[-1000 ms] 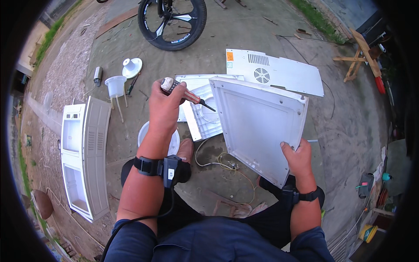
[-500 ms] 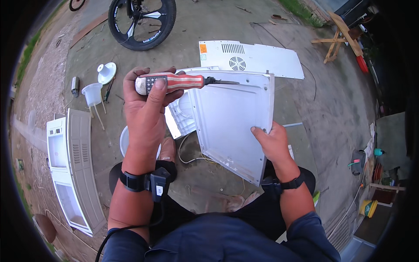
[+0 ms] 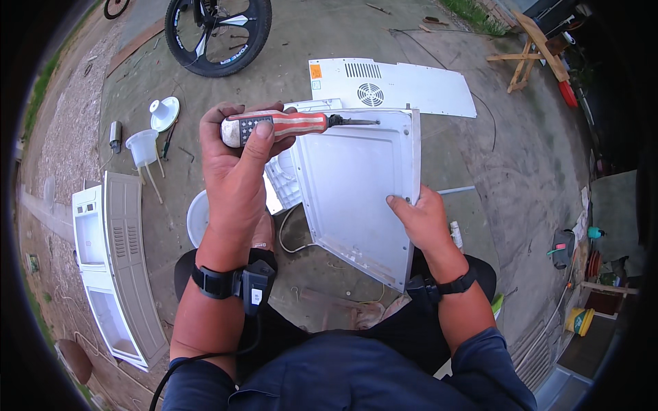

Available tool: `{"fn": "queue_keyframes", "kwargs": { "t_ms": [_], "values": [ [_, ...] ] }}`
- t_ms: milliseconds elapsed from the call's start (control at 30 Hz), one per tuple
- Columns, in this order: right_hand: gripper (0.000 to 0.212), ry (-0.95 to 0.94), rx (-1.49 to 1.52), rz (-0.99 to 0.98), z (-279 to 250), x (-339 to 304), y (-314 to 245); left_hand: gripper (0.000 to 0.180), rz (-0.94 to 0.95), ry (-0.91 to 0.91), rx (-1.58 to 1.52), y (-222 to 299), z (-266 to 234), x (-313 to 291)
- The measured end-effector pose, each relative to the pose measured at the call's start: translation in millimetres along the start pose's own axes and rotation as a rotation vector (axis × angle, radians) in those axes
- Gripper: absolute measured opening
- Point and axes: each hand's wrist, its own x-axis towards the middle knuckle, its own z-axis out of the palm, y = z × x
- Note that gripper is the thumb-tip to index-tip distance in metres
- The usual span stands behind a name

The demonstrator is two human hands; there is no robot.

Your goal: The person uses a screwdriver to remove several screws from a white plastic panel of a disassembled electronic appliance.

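Note:
My left hand (image 3: 236,147) is wrapped round the flag-patterned handle of a screwdriver (image 3: 295,124), its shaft pointing right. The tip lies at a small hole near the upper right corner of a white panel (image 3: 356,192); whether it sits in the hole I cannot tell. My right hand (image 3: 419,218) pinches the panel's right edge, thumb on the face and fingers behind. The panel stands tilted above my knees, with holes along its raised rim. Behind it, a white moulded plastic part (image 3: 282,183) is partly hidden.
A white vented sheet panel (image 3: 391,85) lies on the ground ahead. At left are a white appliance casing (image 3: 123,267), a white tub with legs (image 3: 142,147) and a round white part (image 3: 165,114). A bike wheel (image 3: 218,34) stands far left, a wooden stand (image 3: 531,55) far right.
My left hand has moved slightly right with the screwdriver, bringing its tip to the corner hole. The panel and my right hand have shifted a little left.

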Motion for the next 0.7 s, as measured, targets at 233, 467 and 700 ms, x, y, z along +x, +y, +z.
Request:
{"fn": "queue_keyframes", "kwargs": {
  "t_ms": [233, 467, 700],
  "values": [
    [0.034, -0.011, 0.029, -0.011, 0.3, -0.2, 1.2, 0.043, 0.003, -0.009, -0.007, -1.5, 0.3, -0.7],
    [0.035, -0.009, 0.005, -0.002, 0.6, 0.3, 1.9, 0.042, -0.007, -0.037, -0.057, -1.6, 1.8, -2.0],
    [0.033, 0.053, -0.064, 0.01, -4.8, 2.5, 1.7, 0.038, 0.257, -0.3, 0.601, -2.1, -10.2, -9.2]
  ]
}}
